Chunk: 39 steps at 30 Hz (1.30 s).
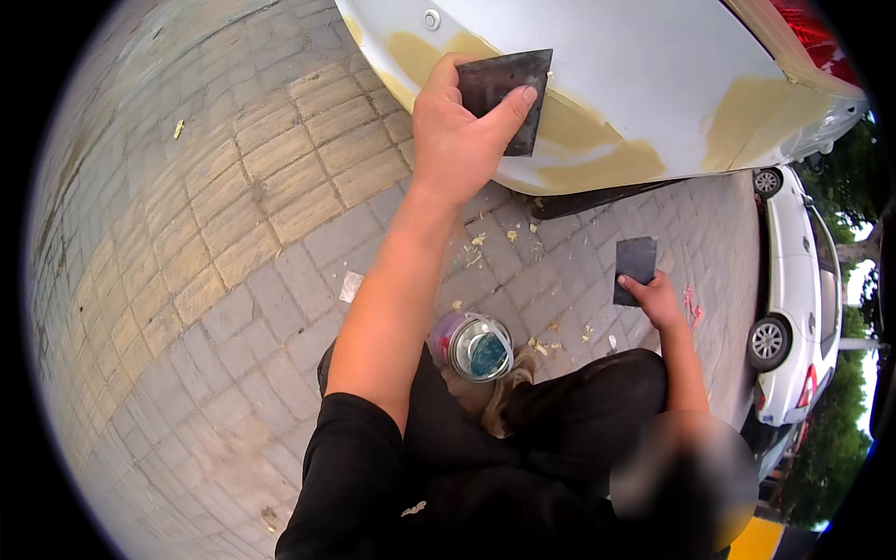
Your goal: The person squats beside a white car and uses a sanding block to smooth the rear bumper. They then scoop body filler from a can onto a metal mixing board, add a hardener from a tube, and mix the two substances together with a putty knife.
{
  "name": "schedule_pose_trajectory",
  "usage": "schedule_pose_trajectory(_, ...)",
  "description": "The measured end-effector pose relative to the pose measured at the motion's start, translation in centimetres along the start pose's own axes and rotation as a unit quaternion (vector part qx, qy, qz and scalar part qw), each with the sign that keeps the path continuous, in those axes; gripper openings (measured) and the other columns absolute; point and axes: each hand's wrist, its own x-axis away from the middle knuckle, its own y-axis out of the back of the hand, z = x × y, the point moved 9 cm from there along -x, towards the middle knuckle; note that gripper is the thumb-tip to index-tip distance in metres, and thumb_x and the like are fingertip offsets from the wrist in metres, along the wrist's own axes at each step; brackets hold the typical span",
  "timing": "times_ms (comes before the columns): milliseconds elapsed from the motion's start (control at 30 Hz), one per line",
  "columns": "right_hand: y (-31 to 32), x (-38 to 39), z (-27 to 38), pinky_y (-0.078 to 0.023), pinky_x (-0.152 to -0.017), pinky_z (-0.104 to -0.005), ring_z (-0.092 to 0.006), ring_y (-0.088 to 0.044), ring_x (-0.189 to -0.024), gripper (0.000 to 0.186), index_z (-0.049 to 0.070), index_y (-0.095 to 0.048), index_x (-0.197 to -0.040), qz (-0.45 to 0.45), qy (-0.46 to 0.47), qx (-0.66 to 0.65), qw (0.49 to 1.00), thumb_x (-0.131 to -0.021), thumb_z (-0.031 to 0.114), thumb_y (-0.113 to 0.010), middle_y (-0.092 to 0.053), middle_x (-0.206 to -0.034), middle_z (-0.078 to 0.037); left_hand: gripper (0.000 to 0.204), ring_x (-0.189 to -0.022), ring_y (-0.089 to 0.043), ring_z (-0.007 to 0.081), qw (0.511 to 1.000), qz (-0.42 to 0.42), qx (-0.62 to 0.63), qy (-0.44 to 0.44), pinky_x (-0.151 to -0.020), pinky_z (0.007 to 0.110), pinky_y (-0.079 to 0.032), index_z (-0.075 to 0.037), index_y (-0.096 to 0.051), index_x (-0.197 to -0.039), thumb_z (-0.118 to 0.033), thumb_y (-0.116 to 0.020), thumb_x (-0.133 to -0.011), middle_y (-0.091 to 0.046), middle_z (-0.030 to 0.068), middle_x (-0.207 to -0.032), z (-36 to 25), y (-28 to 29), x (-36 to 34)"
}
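Observation:
My left hand (450,145) grips a dark, flat, square putty spreader (499,82), fingers behind it and thumb across its front. It is up at the white car bumper (644,65), which carries several tan filler patches (607,166). Whether the spreader's edge touches the bumper I cannot tell. Lower and to the right, apart from the car, my right hand (661,301) pinches a second dark putty spreader (637,257) by its lower part. An open can (469,347) with a teal thing inside stands between my legs, near my shoes.
Grey and yellowish paving bricks (280,177) cover the ground. Tan crumbs (478,240) of filler lie below the bumper, and a white scrap (351,287) lies left of the can. To the right stands a parked white car (793,280). My bent knees flank the can.

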Motion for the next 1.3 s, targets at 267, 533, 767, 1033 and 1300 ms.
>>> schedule_pose_trajectory(267, -2.3, -3.4, -1.8, -0.054, -0.076, -0.0290, -0.0110, -0.065, -0.081, 0.029, -0.004, -0.067, -0.104, 0.063, 0.007, -0.002, 0.998, -0.083, 0.013, -0.079, -0.071, -0.093, -0.004, 0.037, -0.093, -0.065, 0.0142, 0.999, -0.040, -0.027, -0.025, -0.081, 0.030, -0.054, 0.002, -0.055, -0.113, -0.006, -0.076, -0.084, -0.068, 0.0093, -0.104, -1.2, 2.9, -0.4)
schedule_pose_trajectory(533, -2.5, -4.2, -1.9, -0.054, -0.077, -0.0291, -0.0114, -0.065, -0.083, 0.030, -0.005, -0.066, -0.104, 0.070, 0.013, -0.033, 0.997, -0.083, 0.012, -0.079, -0.071, -0.095, -0.005, 0.038, -0.094, -0.064, 0.0141, 0.998, -0.052, -0.009, -0.020, -0.083, 0.030, -0.054, 0.002, -0.054, -0.114, -0.006, -0.076, -0.083, -0.067, 0.0092, -0.106, 0.4, 1.9, -0.5)
schedule_pose_trajectory(767, -0.8, -4.0, -4.0, -0.054, -0.077, -0.0289, -0.0113, -0.065, -0.082, 0.028, -0.004, -0.066, -0.104, 0.045, -0.009, -0.057, 0.997, -0.083, 0.011, -0.078, -0.071, -0.094, -0.005, 0.038, -0.093, -0.065, 0.0142, 0.998, -0.050, -0.044, 0.001, -0.082, 0.029, -0.054, 0.001, -0.055, -0.112, -0.007, -0.077, -0.082, -0.068, 0.0090, -0.105, 0.4, 1.5, -0.6)
schedule_pose_trajectory(1033, -0.9, -4.8, -4.5, -0.054, -0.077, -0.0290, -0.0116, -0.065, -0.082, 0.027, -0.003, -0.067, -0.104, 0.045, -0.030, -0.020, 0.998, -0.083, 0.010, -0.078, -0.071, -0.093, -0.004, 0.036, -0.092, -0.065, 0.0152, 0.997, -0.062, -0.047, -0.012, -0.081, 0.030, -0.054, 0.001, -0.055, -0.110, -0.008, -0.077, -0.082, -0.068, 0.0095, -0.103, 0.5, 2.0, -1.0)
schedule_pose_trajectory(1300, -0.9, -5.3, -5.3, -0.054, -0.075, -0.0292, -0.0129, -0.066, -0.082, 0.030, -0.005, -0.065, -0.106, 0.056, -0.024, -0.022, 0.998, -0.083, 0.011, -0.077, -0.070, -0.094, -0.005, 0.037, -0.090, -0.065, 0.0142, 0.998, -0.053, -0.030, -0.020, -0.080, 0.030, -0.055, 0.002, -0.055, -0.111, -0.006, -0.076, -0.083, -0.067, 0.0096, -0.103, 0.2, 1.8, -1.1)
